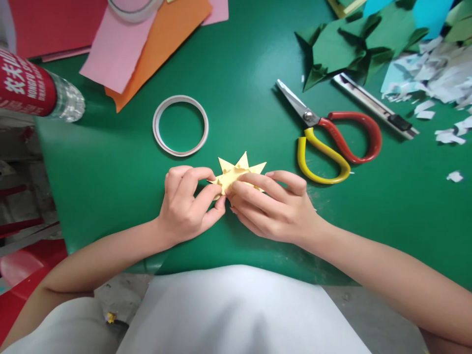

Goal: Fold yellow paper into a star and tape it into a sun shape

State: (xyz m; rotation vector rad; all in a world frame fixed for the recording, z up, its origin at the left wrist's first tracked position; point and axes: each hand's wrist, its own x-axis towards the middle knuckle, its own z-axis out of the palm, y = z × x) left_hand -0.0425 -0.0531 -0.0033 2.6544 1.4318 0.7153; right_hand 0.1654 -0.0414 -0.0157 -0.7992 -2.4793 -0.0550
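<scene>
A small yellow paper star [236,173] with several pointed tips is between my two hands, just over the green table [250,113]. My left hand [190,204] pinches its left edge between thumb and fingers. On the lower right side, my right hand [275,204] grips the paper, with its fingers bent over the star's middle and partly hiding it. Beyond my left hand, a roll of tape [158,132] lies flat. To the right and farther off rest scissors [309,117] with one red and one yellow handle, their blades slightly apart or closed; I cannot tell which.
At the upper left are a bottle with a red label [29,88], pink paper [114,54], orange paper [162,46] and another tape roll [136,14]. A utility knife [372,103], folded green paper shapes [339,46] and white paper scraps [442,73] occupy the upper right.
</scene>
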